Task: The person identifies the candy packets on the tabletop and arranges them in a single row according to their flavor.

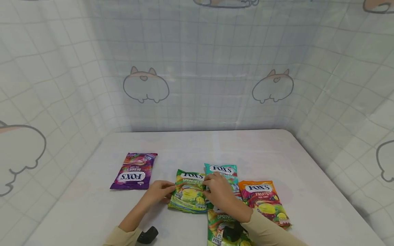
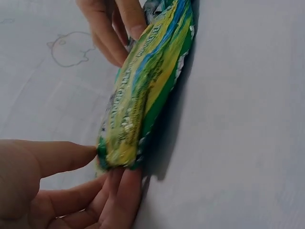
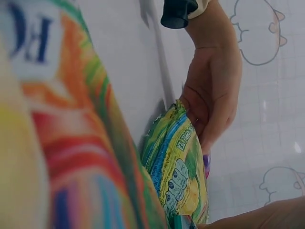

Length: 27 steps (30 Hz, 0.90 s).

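Observation:
A green and yellow Fox's Spring Tea candy bag (image 1: pixel 187 194) is between my two hands, face up over the table. My left hand (image 1: pixel 158 192) pinches its left edge; in the left wrist view the thumb (image 2: pixel 71 155) is on top with fingers beneath. At the opposite edge, my right hand (image 1: pixel 220 193) grips the bag with thumb and fingers, and its forearm crosses above other bags. In the left wrist view the bag's lower seam (image 2: pixel 152 95) is seen edge-on, tilted up from the table. The right wrist view shows the left hand (image 3: pixel 214 90) at the bag's far end.
Right of the held bag lie a teal Fox's blossom bag (image 1: pixel 231 171), partly covered by the right hand, a second green Spring bag (image 1: pixel 218 227), and an orange-red Fruits bag (image 1: pixel 266 203). A purple Berries bag (image 1: pixel 135 171) lies upside down at left. Patterned cloth walls (image 1: pixel 197 95) enclose the table.

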{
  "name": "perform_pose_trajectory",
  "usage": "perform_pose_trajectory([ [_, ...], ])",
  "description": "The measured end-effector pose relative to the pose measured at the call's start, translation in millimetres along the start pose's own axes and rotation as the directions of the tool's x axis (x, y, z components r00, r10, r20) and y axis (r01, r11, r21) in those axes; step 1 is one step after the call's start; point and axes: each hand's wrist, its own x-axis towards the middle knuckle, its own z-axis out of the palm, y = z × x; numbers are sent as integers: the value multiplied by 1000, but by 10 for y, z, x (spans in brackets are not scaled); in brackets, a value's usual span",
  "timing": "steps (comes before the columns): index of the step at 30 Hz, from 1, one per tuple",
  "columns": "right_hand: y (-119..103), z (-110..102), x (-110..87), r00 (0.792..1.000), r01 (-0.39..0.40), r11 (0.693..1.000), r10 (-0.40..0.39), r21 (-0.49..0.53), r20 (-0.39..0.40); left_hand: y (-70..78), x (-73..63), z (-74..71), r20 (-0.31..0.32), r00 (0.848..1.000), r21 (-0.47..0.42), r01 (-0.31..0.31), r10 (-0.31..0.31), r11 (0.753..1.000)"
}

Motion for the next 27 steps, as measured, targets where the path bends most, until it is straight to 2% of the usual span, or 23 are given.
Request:
perform_pose_trajectory([
  [4, -10, -32, -7, 999, -22, 999, 21, 41, 39, 13, 6, 31, 28, 1000, -30, -9, 10, 1000],
  [10, 21, -40, -8, 996, -62, 987, 51, 146, 79, 21, 9, 47, 80, 996, -133, -19, 30, 991],
  [17, 60, -69, 13, 984, -128, 958, 91, 258, 151, 18, -14, 77, 79, 996, -194, -33, 49, 980],
  [23, 75, -97, 25, 969, -187, 934, 124, 304, 214, 14, -72, 102, -2, 999, -287, -46, 47, 957],
  [27, 108, -97, 49, 958, -219, 929, 146, 300, 247, 15, -118, 99, -76, 996, -309, -62, 40, 949],
])
